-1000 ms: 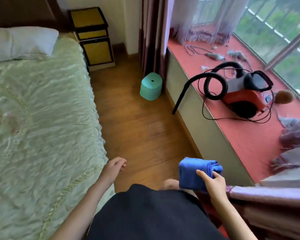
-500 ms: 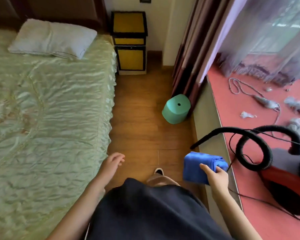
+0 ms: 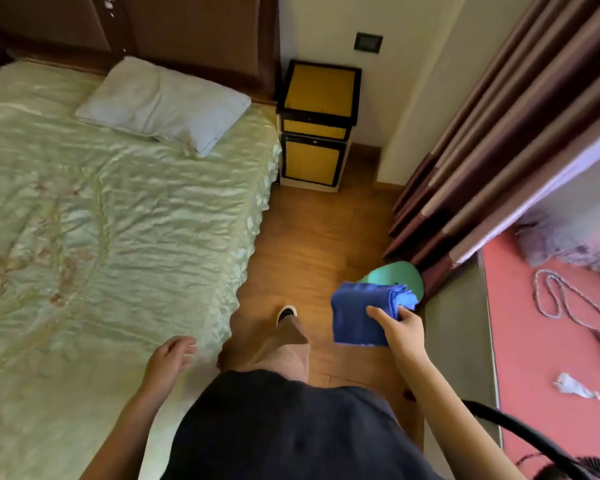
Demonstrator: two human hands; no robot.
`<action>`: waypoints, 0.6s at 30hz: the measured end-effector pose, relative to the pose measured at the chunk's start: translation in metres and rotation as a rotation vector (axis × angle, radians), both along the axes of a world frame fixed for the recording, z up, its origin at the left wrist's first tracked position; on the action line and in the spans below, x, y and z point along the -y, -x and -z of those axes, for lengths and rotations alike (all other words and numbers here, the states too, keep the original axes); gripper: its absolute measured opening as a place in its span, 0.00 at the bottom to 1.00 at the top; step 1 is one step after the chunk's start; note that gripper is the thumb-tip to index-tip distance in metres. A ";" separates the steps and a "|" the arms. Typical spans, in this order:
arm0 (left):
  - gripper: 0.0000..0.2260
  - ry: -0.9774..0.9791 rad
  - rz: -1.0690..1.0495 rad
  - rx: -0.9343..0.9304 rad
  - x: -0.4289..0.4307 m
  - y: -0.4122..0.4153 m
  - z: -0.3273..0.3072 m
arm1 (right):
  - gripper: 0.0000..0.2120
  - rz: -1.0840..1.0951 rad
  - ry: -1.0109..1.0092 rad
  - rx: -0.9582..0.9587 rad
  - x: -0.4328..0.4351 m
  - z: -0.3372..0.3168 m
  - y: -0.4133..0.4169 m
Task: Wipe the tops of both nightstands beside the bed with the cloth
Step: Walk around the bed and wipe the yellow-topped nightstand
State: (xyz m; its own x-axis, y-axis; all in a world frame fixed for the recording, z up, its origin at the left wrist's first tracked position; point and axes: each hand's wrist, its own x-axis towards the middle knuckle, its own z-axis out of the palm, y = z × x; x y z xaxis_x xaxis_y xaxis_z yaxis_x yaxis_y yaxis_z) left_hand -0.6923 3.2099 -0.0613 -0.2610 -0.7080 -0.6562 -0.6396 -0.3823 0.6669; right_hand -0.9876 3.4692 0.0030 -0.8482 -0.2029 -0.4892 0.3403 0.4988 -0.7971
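Observation:
A yellow nightstand [image 3: 317,90] with black edging stands against the far wall, right of the bed's head. Its top is bare. My right hand [image 3: 403,332] holds a folded blue cloth [image 3: 357,313] in front of me, over the wooden floor, well short of the nightstand. My left hand [image 3: 169,358] hangs beside the bed's edge with its fingers loosely curled and nothing in it. Only this one nightstand is in view.
The bed [image 3: 118,237] with a pale green cover and a white pillow [image 3: 163,103] fills the left. A teal stool [image 3: 395,277] sits on the floor by the brown curtains [image 3: 492,161]. A red window ledge [image 3: 548,358] with a cord and a black hose [image 3: 520,434] runs along the right.
I have walked forward along the aisle between bed and ledge. The nightstand and stool are nearer now, and the vacuum has mostly slid out of view. The cloth stays in my right hand.

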 end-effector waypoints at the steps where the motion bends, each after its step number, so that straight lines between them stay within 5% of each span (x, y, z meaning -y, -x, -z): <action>1: 0.08 -0.002 0.011 -0.009 0.020 0.021 0.002 | 0.14 0.022 -0.011 -0.001 0.013 0.002 0.015; 10: 0.08 0.028 0.313 -0.113 0.155 0.225 -0.035 | 0.08 0.260 -0.070 -0.008 0.096 -0.009 0.137; 18: 0.12 0.010 0.343 -0.144 0.243 0.356 -0.032 | 0.08 0.359 -0.134 0.050 0.169 0.004 0.261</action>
